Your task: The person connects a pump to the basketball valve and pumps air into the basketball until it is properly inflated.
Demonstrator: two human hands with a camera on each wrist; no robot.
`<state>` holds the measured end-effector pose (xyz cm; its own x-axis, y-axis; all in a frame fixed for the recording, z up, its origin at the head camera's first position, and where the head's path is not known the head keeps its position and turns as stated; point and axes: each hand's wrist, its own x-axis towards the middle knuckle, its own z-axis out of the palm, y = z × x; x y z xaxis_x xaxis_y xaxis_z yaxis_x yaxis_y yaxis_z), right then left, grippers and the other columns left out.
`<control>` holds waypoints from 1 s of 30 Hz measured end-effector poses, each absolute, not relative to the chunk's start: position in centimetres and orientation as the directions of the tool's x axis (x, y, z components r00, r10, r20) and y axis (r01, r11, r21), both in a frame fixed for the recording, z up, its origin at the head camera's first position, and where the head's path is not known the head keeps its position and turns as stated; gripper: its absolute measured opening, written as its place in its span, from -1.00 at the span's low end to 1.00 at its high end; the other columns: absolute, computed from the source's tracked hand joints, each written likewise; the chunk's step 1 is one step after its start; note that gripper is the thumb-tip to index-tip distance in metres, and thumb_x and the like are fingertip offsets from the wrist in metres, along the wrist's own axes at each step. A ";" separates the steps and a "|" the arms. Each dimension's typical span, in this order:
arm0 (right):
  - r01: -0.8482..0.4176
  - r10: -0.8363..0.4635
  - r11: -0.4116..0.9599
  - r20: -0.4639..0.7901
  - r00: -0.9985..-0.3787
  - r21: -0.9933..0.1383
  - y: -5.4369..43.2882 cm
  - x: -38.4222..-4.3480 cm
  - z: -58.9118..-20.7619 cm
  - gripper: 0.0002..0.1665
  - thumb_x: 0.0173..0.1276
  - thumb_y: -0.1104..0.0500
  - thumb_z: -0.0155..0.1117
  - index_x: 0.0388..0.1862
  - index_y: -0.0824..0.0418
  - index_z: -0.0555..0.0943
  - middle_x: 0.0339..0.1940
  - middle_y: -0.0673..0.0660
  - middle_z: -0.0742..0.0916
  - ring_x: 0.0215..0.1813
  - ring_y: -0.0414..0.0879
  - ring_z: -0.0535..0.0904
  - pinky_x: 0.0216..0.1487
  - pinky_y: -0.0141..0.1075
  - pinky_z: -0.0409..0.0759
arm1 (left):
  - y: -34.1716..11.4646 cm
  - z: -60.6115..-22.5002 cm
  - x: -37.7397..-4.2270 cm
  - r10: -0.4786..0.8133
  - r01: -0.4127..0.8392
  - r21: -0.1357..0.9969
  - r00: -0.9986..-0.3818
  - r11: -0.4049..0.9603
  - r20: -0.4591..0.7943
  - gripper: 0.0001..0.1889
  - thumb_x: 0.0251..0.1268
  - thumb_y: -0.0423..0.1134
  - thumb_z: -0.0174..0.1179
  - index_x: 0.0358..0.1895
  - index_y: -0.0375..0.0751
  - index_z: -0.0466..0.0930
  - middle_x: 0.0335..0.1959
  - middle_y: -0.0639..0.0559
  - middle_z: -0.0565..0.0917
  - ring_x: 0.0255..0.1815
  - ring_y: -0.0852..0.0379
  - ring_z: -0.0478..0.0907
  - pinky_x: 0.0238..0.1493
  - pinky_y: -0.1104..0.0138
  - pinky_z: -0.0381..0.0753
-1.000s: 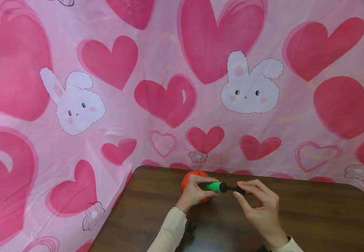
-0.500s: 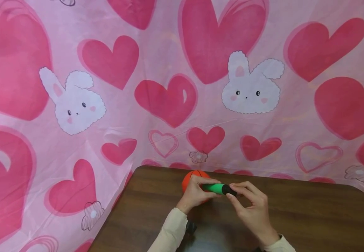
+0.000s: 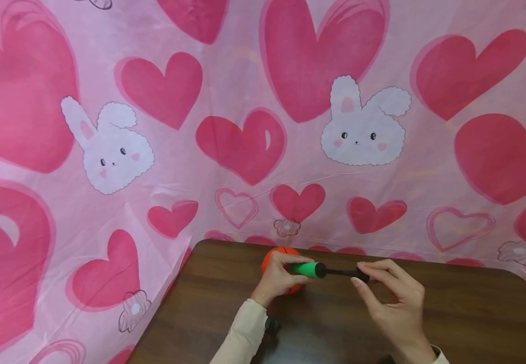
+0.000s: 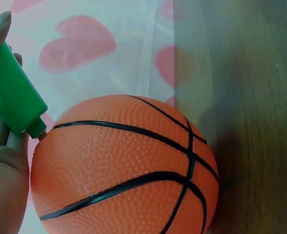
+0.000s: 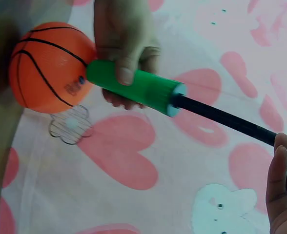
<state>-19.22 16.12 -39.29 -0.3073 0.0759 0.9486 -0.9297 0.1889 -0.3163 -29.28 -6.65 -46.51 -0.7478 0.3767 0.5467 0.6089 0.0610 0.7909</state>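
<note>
My left hand (image 3: 277,277) grips the green barrel of a small hand pump (image 3: 306,269). In the left wrist view the pump's nozzle end meets an orange toy basketball (image 4: 124,165) with black lines; a short metallic bit shows at the contact. At the other end, my right hand (image 3: 392,296) pinches the black handle between thumb and fingers. The black rod (image 5: 226,120) is drawn well out of the barrel, as the right wrist view shows. In the head view the left hand covers much of the ball (image 3: 286,251), which sits on the table.
The brown wooden table (image 3: 472,308) runs under both hands. Behind it and on the left hangs a pink sheet (image 3: 240,65) printed with hearts and rabbits. A small dark object (image 3: 272,326) shows beside the left sleeve.
My right hand first pushed the pump handle leftward to the barrel, then drew it back right, farther out than a second ago. The left hand and ball stay nearly still.
</note>
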 end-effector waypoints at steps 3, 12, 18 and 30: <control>-0.944 0.087 0.157 0.957 -0.278 -0.289 16.2 -19.0 -38.5 -0.80 0.12 0.46 0.58 -0.29 0.56 0.76 -0.27 0.18 0.81 -0.18 -0.26 0.71 -0.10 -0.60 0.61 | -6.9 -46.5 -29.4 0.366 0.606 0.792 -0.755 0.076 0.544 -0.63 0.05 -0.33 0.61 0.00 -0.16 0.85 -0.23 -0.13 0.86 -0.19 0.29 0.74 -0.03 0.29 0.76; -0.935 0.072 0.128 0.944 -0.323 -0.330 15.8 -19.7 -39.9 -0.73 -0.01 0.60 0.57 -0.26 0.53 0.78 -0.23 0.21 0.81 -0.06 -0.24 0.77 0.03 -0.56 0.69 | -6.9 -46.5 -29.4 0.366 0.639 0.767 -0.729 0.061 0.578 -0.63 0.06 -0.36 0.61 0.00 -0.22 0.84 -0.24 -0.17 0.86 -0.21 0.29 0.75 -0.03 0.28 0.77; -0.898 0.027 0.200 0.919 -0.394 -0.392 14.9 -20.8 -42.4 -0.47 -0.25 0.71 0.57 -0.21 0.43 0.81 -0.20 0.16 0.81 -0.02 -0.28 0.78 -0.01 -0.55 0.70 | -6.4 -46.6 -29.5 0.391 0.726 0.687 -0.644 0.037 0.658 -0.64 0.03 -0.37 0.62 -0.05 -0.36 0.82 -0.27 -0.17 0.86 -0.25 0.23 0.78 -0.08 0.30 0.79; -0.837 0.020 0.336 0.892 -0.451 -0.431 14.2 -21.7 -43.9 -0.42 -0.33 0.68 0.62 -0.21 0.37 0.83 -0.30 0.20 0.80 -0.16 -0.33 0.73 -0.14 -0.61 0.65 | -5.7 -46.4 -29.2 0.433 0.735 0.677 -0.624 0.043 0.650 -0.63 0.01 -0.41 0.61 -0.05 -0.37 0.82 -0.26 -0.16 0.86 -0.27 0.23 0.77 -0.10 0.34 0.79</control>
<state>-21.67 14.19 -43.91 -0.4513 0.0201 0.8921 -0.8374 0.3359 -0.4312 -29.19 -5.69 -46.43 -0.6243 0.4331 0.6501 0.7347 0.0430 0.6770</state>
